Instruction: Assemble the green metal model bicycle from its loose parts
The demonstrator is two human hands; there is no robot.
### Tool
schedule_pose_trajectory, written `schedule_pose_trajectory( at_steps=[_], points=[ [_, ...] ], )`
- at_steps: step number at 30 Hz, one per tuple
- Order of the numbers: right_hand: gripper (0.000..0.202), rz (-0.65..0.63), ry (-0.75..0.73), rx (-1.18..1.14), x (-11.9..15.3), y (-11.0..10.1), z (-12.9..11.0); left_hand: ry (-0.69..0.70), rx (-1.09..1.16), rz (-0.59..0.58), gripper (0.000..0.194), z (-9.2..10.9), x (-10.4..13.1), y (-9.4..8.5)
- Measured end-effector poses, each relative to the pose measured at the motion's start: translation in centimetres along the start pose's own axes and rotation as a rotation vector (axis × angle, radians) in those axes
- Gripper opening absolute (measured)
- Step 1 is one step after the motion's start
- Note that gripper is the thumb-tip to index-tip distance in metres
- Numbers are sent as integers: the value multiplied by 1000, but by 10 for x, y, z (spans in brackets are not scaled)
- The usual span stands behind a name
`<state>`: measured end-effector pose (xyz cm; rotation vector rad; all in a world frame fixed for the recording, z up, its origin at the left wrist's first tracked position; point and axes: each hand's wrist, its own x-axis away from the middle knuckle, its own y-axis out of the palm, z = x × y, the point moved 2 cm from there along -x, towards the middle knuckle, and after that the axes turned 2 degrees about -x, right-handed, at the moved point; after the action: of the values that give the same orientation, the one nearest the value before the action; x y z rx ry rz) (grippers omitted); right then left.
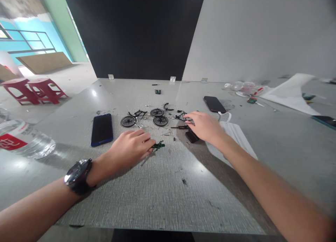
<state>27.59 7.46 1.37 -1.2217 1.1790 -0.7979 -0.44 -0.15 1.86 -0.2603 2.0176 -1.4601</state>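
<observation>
My left hand [132, 144], wearing a black wristwatch, rests low over the table with its fingers closed on a small green toy bicycle part [159, 145]. To the right, the curled fingers of my right hand [204, 127] close on a black toy bicycle frame part [180, 116]; their exact contact is partly hidden. A thin black part [178, 127] and a small black block [191, 136] lie just below that hand. Between the hands are two spoked wheels [160, 121], and farther left another wheel [128, 121] beside a black frame piece [140, 113]. Tiny silver pieces lie scattered among them.
A blue-edged phone [102, 129] lies left, near a large water bottle [25, 139]. On the right are a dark phone [214, 104], a white face mask [236, 139] and a clear plastic bottle [244, 87]. A black panel [136, 32] stands behind the table.
</observation>
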Motion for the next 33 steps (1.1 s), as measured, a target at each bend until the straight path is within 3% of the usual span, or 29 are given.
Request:
schedule_pose_trajectory(
  at_steps=[22,33],
  points=[
    [17,-100,16,47,2,-9,5,2,-7,4,13,0,0,1],
    [20,-14,-52,-57,2,-8,-8,1,-6,-3,13,0,0,0]
  ],
)
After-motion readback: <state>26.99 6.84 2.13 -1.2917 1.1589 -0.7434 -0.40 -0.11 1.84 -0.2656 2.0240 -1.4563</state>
